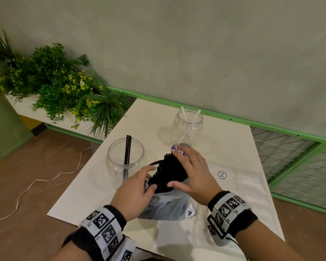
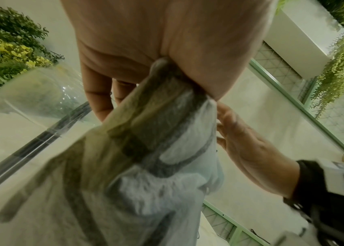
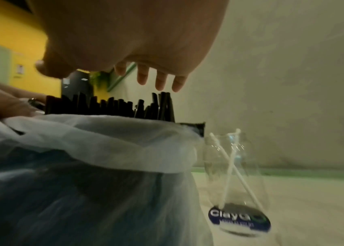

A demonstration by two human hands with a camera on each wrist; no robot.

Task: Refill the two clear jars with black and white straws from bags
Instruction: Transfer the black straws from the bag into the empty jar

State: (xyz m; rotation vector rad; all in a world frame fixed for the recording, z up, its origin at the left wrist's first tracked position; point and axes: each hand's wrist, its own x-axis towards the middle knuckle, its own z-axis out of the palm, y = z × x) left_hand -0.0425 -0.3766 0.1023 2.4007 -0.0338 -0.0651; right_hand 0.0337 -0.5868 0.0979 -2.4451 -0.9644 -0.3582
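A translucent bag point(image 1: 167, 206) stands on the white table point(image 1: 94, 193) with a bundle of black straws point(image 1: 169, 172) sticking out of its top. My left hand point(image 1: 149, 178) grips the bag's bunched edge point(image 2: 156, 149) beside the straws. My right hand point(image 1: 184, 166) spreads over the bundle, and its straight fingertips point(image 3: 158, 83) hover just above the straw tops point(image 3: 112, 106). The left clear jar point(image 1: 125, 159) holds two black straws point(image 1: 128, 149). The far jar point(image 1: 189, 127) holds two white straws point(image 1: 183, 115). A flat bag marked XL point(image 1: 233, 178) lies to the right.
A planter of green and yellow plants point(image 1: 58, 81) stands left of the table. A white cable point(image 1: 36, 181) trails over the brown floor. A green rail point(image 1: 233, 119) runs along the grey wall, with wire grid panels point(image 1: 299, 161) at the right.
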